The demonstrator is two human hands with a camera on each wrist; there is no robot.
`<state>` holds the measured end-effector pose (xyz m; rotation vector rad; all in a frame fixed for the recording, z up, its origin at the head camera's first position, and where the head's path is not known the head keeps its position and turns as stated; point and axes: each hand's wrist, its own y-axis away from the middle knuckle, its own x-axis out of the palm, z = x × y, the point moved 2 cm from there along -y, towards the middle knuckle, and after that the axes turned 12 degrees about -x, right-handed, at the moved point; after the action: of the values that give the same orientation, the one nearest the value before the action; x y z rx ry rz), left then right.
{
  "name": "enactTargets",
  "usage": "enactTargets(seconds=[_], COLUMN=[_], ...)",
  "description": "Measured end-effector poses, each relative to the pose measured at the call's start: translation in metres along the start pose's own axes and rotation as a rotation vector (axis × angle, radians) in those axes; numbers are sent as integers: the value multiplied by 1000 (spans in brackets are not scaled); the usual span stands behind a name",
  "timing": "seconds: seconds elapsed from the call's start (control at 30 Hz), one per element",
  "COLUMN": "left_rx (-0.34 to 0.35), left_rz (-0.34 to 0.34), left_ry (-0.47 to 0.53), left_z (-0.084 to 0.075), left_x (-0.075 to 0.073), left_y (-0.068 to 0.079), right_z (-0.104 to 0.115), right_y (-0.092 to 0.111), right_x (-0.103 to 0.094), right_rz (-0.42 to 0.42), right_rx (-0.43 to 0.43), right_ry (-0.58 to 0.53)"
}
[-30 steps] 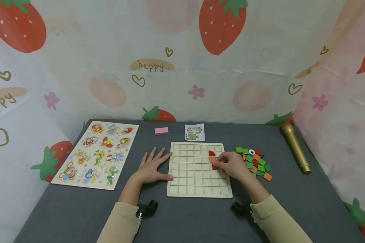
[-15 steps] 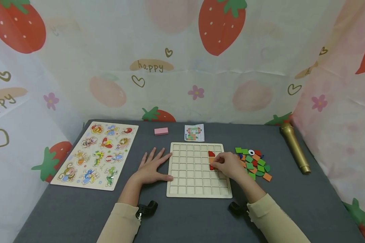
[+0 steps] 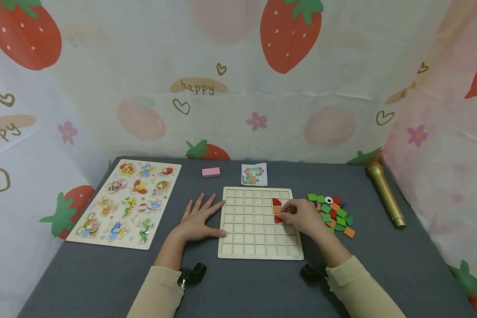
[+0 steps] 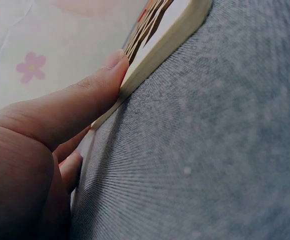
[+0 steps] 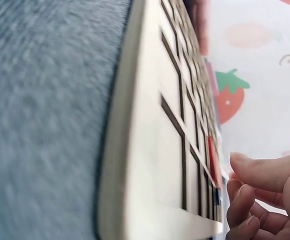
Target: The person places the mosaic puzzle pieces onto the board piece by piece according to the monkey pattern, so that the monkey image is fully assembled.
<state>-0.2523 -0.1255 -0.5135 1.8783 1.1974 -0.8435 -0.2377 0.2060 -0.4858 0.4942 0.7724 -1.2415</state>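
Right hand (image 3: pixel 303 216), fingers curled, thumb and forefinger drawn nearly together: tips at the lower red piece (image 3: pixel 277 220); whether they pinch it, pinch something smaller or merely touch it, cannot tell. Lower red piece: immediately left of those tips and partly covered by them, on the right-hand part of the grid board (image 3: pixel 260 255); outline and long axis not readable. Orange piece (image 3: pixel 277 209): next cell beyond, away from the person. Upper red piece (image 3: pixel 276 202): one cell farther again, curved along its top; the three form a short column running straight away from the person, just left of the grip. Key relation, as judged: the column lies right at the right fingertips, so any small adjustment of the lower red piece falls to that hand, a slight shift leftward or downward sufficing. Grid board: flat, extending mostly left of the grip and toward the person. Left hand (image 3: pixel 198 224): well left of the grip, fingers spread, thumb against the board's left edge, no piece held; the farther hand from the column. Loose pieces (image 3: pixel 341 213), mixed colours: heap right of the grip, off the board. Pattern card (image 3: pixel 254 174): beyond the board, ahead and left of the grip. Pink block (image 3: pixel 210 172): farther left, near the table's back edge.
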Motion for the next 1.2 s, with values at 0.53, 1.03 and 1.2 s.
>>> enactTargets(seconds=[0.53, 1.03, 1.2], left_rx=[0, -2, -1], left_rz=[4, 11, 8], left_ry=[5, 7, 7], left_z=[2, 0, -1], left_x=[1, 0, -1], left_y=[-1, 0, 0], right_z=[-21, -56, -67], right_y=[22, 52, 55], right_x=[-35, -70, -77], right_rz=[-65, -94, -46], right_rx=[-1, 54, 58], right_ry=[-15, 9, 10])
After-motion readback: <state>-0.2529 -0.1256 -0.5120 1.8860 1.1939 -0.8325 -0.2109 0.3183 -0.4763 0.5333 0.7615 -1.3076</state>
